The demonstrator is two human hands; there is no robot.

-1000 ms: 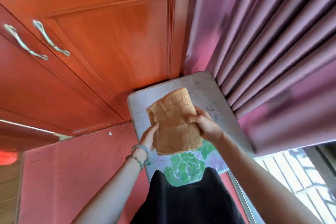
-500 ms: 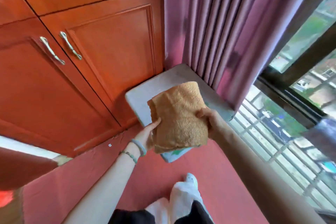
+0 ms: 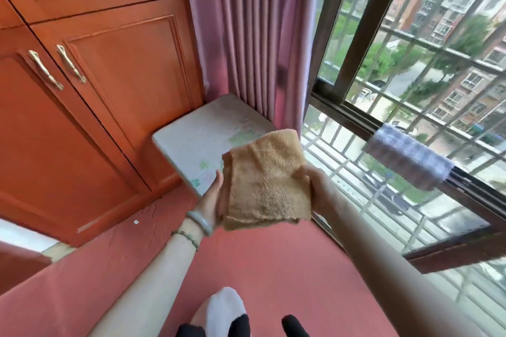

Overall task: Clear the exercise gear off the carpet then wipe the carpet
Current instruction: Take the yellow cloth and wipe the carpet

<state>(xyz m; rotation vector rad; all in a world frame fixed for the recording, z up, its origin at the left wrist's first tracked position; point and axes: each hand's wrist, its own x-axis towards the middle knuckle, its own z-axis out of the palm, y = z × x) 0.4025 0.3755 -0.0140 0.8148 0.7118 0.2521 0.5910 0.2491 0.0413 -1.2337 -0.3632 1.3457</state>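
A folded tan terry cloth (image 3: 267, 180) hangs in front of me, held up between both hands above the red carpet (image 3: 260, 262). My left hand (image 3: 212, 201) grips its left edge, thumb in front and fingers behind. My right hand (image 3: 315, 186) grips the right edge, fingers curled round the fabric. Behind the cloth, a pale cushion with a green flower print (image 3: 202, 139) lies on the floor in the corner.
Orange wooden cupboard doors (image 3: 115, 85) with brass handles fill the left side. A mauve curtain (image 3: 252, 35) hangs beside a barred window (image 3: 410, 76). A grey-lilac cloth (image 3: 408, 161) is draped on the window rail. My white-socked foot (image 3: 221, 309) stands on the carpet.
My view has risen and swung right, bringing the window and the draped cloth into sight. Both hands keep hold of the tan cloth, which has moved right, off the cushion.
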